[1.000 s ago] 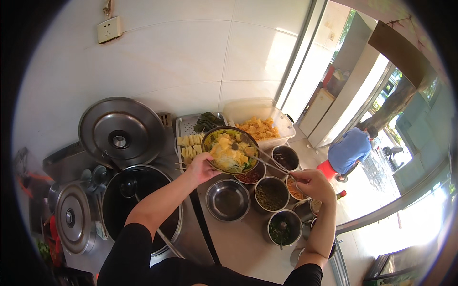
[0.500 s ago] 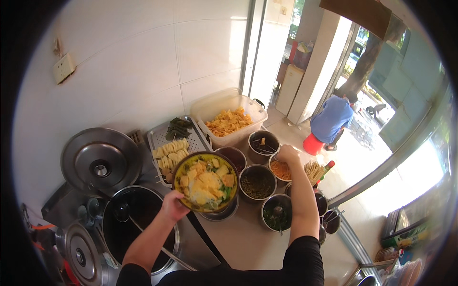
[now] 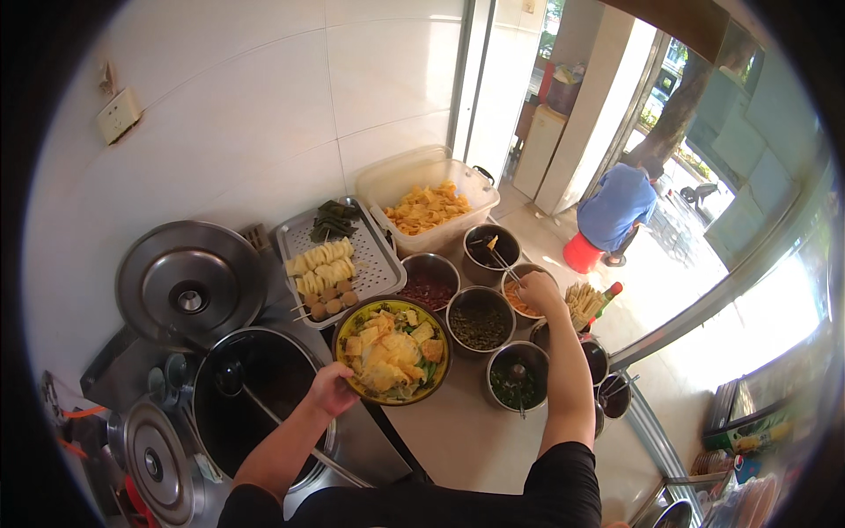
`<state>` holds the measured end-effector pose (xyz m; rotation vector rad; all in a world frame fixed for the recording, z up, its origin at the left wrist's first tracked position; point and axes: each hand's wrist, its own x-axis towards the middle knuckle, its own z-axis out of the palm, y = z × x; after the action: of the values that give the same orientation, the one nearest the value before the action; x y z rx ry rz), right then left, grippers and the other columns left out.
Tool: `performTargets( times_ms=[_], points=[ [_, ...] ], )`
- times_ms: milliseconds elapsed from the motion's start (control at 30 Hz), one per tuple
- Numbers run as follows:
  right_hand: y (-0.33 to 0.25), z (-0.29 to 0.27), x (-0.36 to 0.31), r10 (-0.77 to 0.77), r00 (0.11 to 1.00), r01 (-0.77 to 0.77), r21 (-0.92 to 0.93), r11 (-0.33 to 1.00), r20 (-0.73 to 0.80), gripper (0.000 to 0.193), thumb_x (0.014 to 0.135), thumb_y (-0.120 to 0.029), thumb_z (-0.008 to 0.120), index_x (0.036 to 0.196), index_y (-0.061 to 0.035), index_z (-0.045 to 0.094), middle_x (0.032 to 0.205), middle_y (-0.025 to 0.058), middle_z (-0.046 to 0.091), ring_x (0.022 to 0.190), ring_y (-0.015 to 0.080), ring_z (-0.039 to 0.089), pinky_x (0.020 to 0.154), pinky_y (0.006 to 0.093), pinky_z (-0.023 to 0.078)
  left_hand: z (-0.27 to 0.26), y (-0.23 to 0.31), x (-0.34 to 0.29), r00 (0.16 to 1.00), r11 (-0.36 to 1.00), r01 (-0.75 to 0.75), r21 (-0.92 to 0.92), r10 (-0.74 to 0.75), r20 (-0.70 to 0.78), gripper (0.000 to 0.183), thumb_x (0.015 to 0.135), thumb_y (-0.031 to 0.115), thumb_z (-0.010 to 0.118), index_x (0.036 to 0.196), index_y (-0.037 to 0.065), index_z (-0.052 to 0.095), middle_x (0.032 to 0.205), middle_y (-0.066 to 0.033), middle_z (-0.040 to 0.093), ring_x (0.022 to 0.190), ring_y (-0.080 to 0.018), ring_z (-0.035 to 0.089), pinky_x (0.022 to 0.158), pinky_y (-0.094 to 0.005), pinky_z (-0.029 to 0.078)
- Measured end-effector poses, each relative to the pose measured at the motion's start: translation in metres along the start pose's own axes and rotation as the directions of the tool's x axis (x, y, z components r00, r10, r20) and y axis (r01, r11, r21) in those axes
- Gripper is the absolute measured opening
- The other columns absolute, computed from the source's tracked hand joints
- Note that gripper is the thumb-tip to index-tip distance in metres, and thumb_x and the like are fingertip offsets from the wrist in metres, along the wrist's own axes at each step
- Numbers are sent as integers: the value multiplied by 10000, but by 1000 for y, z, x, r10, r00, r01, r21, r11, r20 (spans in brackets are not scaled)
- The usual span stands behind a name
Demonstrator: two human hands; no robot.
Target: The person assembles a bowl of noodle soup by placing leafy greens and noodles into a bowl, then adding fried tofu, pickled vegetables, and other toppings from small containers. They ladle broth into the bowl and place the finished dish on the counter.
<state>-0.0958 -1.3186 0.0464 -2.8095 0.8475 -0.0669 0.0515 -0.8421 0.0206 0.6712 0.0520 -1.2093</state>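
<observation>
My left hand (image 3: 333,390) grips the lower left rim of a yellow-and-black bowl (image 3: 407,399), tilted slightly, with greens, fried tofu pieces and pale yellow crisp sheets in it. My right hand (image 3: 538,291) is closed around metal tongs (image 3: 506,261). Their tips reach over a steel pot (image 3: 489,280) of dark contents, next to a small orange-brown piece; whether they pinch it I cannot tell. Beneath my right hand is a pot of shredded orange food (image 3: 521,299). Near the bowl stand pots of chopped green pickles (image 3: 480,319), red beans or nuts (image 3: 429,283) and chopped herbs (image 3: 513,400).
Behind the bowl lies a perforated tray (image 3: 374,264) with skewers (image 3: 321,268) and dark green strips. A plastic bin (image 3: 422,243) holds yellow crisps. At left are a large pot (image 3: 264,440) with a ladle and lids (image 3: 189,290). A person in blue (image 3: 616,207) sits outside.
The bowl has moved slightly right and down, uncovering brown balls on skewers. The tong tips have risen a little over the dark pot. The whole view has shifted slightly.
</observation>
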Motion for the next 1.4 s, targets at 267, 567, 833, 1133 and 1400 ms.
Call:
performTargets(
  times_ms=[267, 567, 833, 1133, 1400],
  points=[
    [-19, -49, -62, 34, 962, 29, 226, 974, -270, 308, 808, -174, 609, 1074, -62, 718, 834, 236, 671, 771, 387, 668, 728, 437, 520, 19, -3, 36, 993, 1000, 15, -10, -14, 117, 615, 766, 81, 510, 1372, -8, 458, 1363, -169, 558, 1234, -330, 556, 1048, -480, 438],
    [-37, -102, -131, 140, 939, 0, 405, 914, -315, 372, 831, -182, 705, 1186, -73, 692, 613, 92, 579, 550, 146, 522, 575, 321, 434, 59, -18, 127, 994, 999, 33, -27, -30, 105, 563, 792, 78, 481, 1350, 3, 460, 1359, -161, 546, 1258, -327, 526, 1066, -496, 421],
    [-63, -126, -201, 1, 1000, 1, 482, 876, -5, 375, 777, -96, 741, 1148, -48, 711, 625, 75, 602, 545, 90, 526, 561, 263, 449, 82, -25, 153, 1000, 996, 21, -92, -20, 14, 506, 807, 63, 481, 1309, -1, 475, 1323, -181, 558, 1232, -343, 541, 1093, -514, 404],
    [-80, -104, -223, 18, 1000, -12, 680, 733, -2, 401, 742, -127, 769, 1139, -87, 727, 629, 93, 621, 526, 108, 536, 547, 273, 442, 67, -20, 133, 998, 994, 0, -106, 7, 64, 502, 785, 89, 509, 1275, -18, 493, 1293, -188, 587, 1200, -348, 559, 1059, -505, 427],
    [-115, -156, -250, -98, 994, 106, 251, 962, -45, 358, 724, -136, 765, 1077, -82, 742, 705, 135, 647, 595, 204, 607, 588, 325, 474, 45, -4, 97, 995, 993, -21, -119, 33, 99, 481, 784, 69, 513, 1257, -17, 495, 1273, -171, 590, 1207, -339, 550, 1067, -504, 420]
  ],
)
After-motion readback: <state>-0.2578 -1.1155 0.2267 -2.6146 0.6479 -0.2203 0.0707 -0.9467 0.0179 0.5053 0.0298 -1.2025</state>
